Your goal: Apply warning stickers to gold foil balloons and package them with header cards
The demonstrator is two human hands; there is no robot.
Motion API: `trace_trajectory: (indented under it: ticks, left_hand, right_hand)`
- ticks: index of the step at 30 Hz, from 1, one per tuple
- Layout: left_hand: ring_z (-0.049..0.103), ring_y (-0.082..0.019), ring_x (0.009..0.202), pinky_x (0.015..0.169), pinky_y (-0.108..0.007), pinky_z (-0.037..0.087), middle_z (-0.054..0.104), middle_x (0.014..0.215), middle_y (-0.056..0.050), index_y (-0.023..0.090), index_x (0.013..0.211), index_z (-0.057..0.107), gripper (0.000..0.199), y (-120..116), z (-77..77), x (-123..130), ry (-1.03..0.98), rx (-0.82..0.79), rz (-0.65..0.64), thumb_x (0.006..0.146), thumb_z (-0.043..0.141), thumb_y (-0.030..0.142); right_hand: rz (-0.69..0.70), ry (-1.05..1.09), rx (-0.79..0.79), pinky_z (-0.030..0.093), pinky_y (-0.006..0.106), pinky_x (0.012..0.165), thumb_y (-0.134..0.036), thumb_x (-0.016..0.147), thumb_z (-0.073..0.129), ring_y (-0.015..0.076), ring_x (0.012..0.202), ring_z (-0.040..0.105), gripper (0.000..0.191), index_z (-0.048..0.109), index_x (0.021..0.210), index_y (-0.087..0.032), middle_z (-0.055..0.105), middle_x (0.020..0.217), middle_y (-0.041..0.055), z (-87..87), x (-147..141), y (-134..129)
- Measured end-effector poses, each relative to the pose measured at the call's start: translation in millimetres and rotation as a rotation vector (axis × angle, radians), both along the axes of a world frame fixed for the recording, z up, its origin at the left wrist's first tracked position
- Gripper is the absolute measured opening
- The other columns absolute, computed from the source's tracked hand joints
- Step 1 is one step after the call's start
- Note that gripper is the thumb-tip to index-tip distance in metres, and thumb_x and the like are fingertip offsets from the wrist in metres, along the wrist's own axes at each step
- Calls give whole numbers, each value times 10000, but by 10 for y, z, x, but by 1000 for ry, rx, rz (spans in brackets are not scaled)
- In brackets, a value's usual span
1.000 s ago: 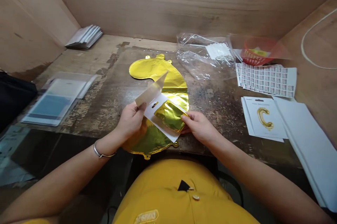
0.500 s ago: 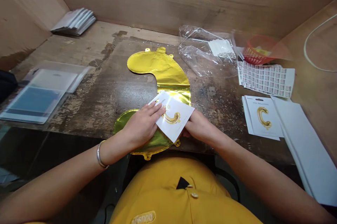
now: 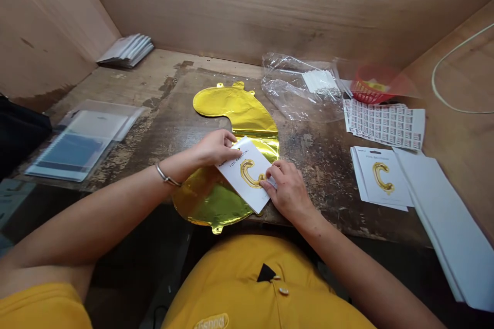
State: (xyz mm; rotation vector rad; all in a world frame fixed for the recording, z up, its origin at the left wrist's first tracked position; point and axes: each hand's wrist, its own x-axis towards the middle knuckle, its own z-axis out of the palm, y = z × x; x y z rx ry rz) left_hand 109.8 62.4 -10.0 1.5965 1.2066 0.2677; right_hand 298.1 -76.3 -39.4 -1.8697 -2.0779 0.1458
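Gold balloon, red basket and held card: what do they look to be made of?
The gold balloon looks like thin metallic foil, glossy, with creases and mirror-like glare. The red basket is probably moulded plastic, given its slotted, evenly coloured wall. The held card seems smooth paperboard, with crisp edges and print.

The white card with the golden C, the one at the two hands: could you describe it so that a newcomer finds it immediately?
On the wooden table lies a large, flat gold foil shape. Over its lower part, between the left hand and right hand, is the white card. Unlike the similar cards further right, it is slanted and has fingers on it.
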Motion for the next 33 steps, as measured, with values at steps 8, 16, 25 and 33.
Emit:
trace_trajectory:
  ticks: [8,16,25,33]
  left_hand:
    - [668,-189,666,589,-271,513,736,789,-56,154,819,706,229,-299,262,-117,-363,-145,-56,641,750,291]
    - [665,-206,913,811,-315,549,725,962,-66,162,918,690,301,-762,110,-335,-568,59,270,718,768,373]
    - [699,-266,947,761,-335,598,730,1062,-117,160,1077,646,554,-1047,-30,-274,-912,-453,582,619,851,395]
    - [684,-280,1029,872,-421,587,721,1127,-102,161,1047,637,431,-1047,-305,-220,-863,-210,759,697,756,383]
  right_hand:
    - [-245,928,64,350,551,1084,-484,600,832,337,1322,428,933,433,1399,-213,448,1451,170,87,252,-6]
    - [103,1192,-273,528,448,963,-419,825,664,283,1070,669,352,701,1109,-215,738,1083,61,255,55,-42]
    - [527,320,192,341,524,1147,-120,882,525,283,1375,401,429,602,1298,-192,549,1387,100,285,-190,133]
    - [54,1384,-403,520,530,962,-611,798,620,352,1269,528,711,511,1370,-202,555,1385,163,285,-311,84]
